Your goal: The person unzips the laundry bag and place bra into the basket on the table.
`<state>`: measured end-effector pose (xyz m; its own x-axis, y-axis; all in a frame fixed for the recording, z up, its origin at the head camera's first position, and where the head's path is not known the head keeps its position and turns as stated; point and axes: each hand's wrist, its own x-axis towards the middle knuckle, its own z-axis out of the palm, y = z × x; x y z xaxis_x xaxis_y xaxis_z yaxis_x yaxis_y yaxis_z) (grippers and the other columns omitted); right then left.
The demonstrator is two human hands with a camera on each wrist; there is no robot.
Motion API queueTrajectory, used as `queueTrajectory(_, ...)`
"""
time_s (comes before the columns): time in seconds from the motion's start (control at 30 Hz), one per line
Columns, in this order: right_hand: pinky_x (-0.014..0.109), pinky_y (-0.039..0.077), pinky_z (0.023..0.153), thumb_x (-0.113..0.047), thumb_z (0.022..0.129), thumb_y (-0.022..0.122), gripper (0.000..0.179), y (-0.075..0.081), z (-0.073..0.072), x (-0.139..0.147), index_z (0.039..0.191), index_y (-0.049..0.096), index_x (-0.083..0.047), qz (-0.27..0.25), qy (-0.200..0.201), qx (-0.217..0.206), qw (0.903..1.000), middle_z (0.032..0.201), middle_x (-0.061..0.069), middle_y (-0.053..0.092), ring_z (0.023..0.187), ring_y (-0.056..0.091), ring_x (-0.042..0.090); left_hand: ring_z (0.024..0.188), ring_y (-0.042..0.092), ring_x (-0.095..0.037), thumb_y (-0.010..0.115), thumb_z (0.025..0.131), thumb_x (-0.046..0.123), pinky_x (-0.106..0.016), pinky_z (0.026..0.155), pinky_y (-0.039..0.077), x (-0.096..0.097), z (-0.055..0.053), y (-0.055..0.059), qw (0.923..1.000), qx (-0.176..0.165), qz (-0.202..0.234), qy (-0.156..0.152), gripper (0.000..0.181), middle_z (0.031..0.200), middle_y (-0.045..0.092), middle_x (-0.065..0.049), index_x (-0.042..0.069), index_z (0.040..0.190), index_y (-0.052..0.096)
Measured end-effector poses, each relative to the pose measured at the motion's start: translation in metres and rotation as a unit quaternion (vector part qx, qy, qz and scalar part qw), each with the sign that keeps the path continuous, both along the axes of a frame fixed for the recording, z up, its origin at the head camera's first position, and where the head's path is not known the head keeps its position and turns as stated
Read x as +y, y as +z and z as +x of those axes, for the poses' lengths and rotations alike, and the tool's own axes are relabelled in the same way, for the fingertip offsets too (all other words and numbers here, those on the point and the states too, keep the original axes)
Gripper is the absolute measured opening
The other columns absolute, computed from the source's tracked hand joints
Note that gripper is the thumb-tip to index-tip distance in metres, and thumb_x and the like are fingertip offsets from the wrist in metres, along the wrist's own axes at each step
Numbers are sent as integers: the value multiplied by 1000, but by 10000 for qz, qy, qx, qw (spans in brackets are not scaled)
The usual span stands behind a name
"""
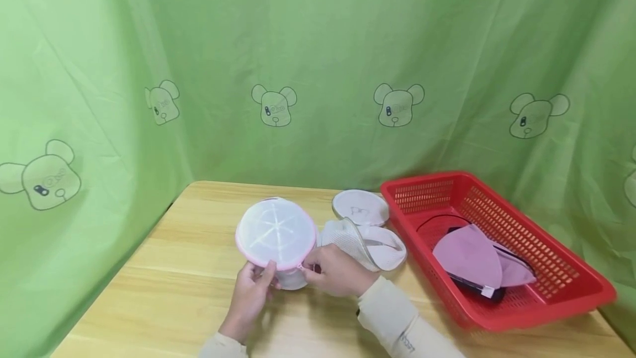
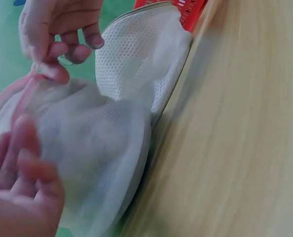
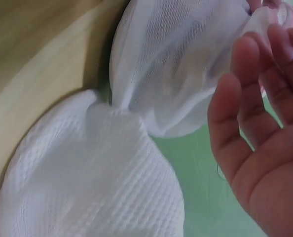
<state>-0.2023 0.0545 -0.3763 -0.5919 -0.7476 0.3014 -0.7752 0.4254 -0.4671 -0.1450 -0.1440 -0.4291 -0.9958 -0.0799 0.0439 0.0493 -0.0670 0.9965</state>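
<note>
A round white mesh laundry bag (image 1: pixel 276 233) with a pink zipped rim stands on the table, its lid facing up. My left hand (image 1: pixel 250 293) grips the near side of its rim, thumb on top. At the rim's right front, my right hand (image 1: pixel 339 270) pinches the zipper pull (image 1: pixel 300 266) between thumb and forefinger. In the left wrist view the mesh side (image 2: pixel 94 140) of this bag looks soft and wrinkled. Directly to the right lies a second white mesh bag (image 1: pixel 348 239) of coarser weave, its flap open, partly behind my right hand.
A red plastic basket (image 1: pixel 449 286) stands on the right, holding a pink cloth item (image 1: pixel 472 256) and something black under it. A flat white disc-shaped piece (image 1: pixel 360 207) lies beside the basket's left edge. Green curtains (image 1: pixel 318 26) surround the wooden table (image 1: pixel 184 269).
</note>
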Motion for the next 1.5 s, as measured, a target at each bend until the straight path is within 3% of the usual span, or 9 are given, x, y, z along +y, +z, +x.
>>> queueTrajectory(0.1, 14, 35, 47, -8, 86, 63, 29, -1, 2, -2, 61, 53, -19, 57, 60, -41, 10000, 57, -15, 43, 52, 38, -4, 63, 54, -12, 56, 98, 12, -23, 55, 47, 2, -2, 1, 9988, 57, 148, 457, 21, 78, 59, -7, -6, 108, 54)
queueTrajectory(0.2, 14, 35, 46, -10, 85, 63, 27, -3, 2, -2, 61, 54, -20, 160, -118, 7, 9998, 56, -16, 44, 52, 39, -3, 59, 51, -11, 55, 98, 8, -21, 53, 46, 3, -2, 2, 9983, 89, 208, 535, 15, 70, 55, -4, -6, 101, 55)
queueTrajectory(0.47, 18, 34, 47, -11, 82, 61, 28, -2, -3, 7, 59, 49, -21, 303, -582, 90, 9978, 56, -15, 42, 54, 39, 0, 56, 47, -11, 54, 97, 7, -21, 55, 44, -3, 1, 7, 9988, 102, 339, 351, 11, 63, 48, -1, -4, 96, 53)
queueTrajectory(0.6, 18, 30, 46, -12, 79, 60, 29, -3, -9, 13, 56, 44, -21, 339, -765, 303, 9960, 54, -16, 37, 53, 36, 0, 54, 45, -11, 53, 96, 3, -21, 54, 43, -4, 0, 7, 9976, 172, 645, 177, 8, 62, 45, -1, -5, 98, 50)
queueTrajectory(0.77, 20, 36, 51, -12, 79, 62, 28, -8, -15, 19, 58, 48, -21, 287, -965, 583, 9932, 58, -15, 41, 57, 40, 2, 52, 44, -10, 52, 95, -1, -21, 53, 44, -3, 0, 7, 9959, 204, 885, -7, 12, 62, 41, -1, -5, 104, 45)
queueTrajectory(1.1, 23, 40, 55, -8, 78, 62, 25, -12, -32, 18, 60, 48, -19, 64, -1080, 1064, 9884, 63, -10, 43, 60, 42, 7, 58, 46, -11, 49, 95, -3, -20, 53, 44, -7, 2, 10, 9948, -31, 999, -211, 32, 82, 52, -5, -10, 123, 37)
queueTrajectory(1.5, 27, 46, 59, -6, 87, 63, 21, -11, -47, 20, 67, 57, -12, 317, -1483, 1016, 9832, 66, -5, 48, 62, 45, 10, 59, 49, -11, 50, 93, -4, -19, 55, 46, -6, 2, 8, 9929, -165, 1061, -511, 41, 91, 57, -8, -11, 130, 33)
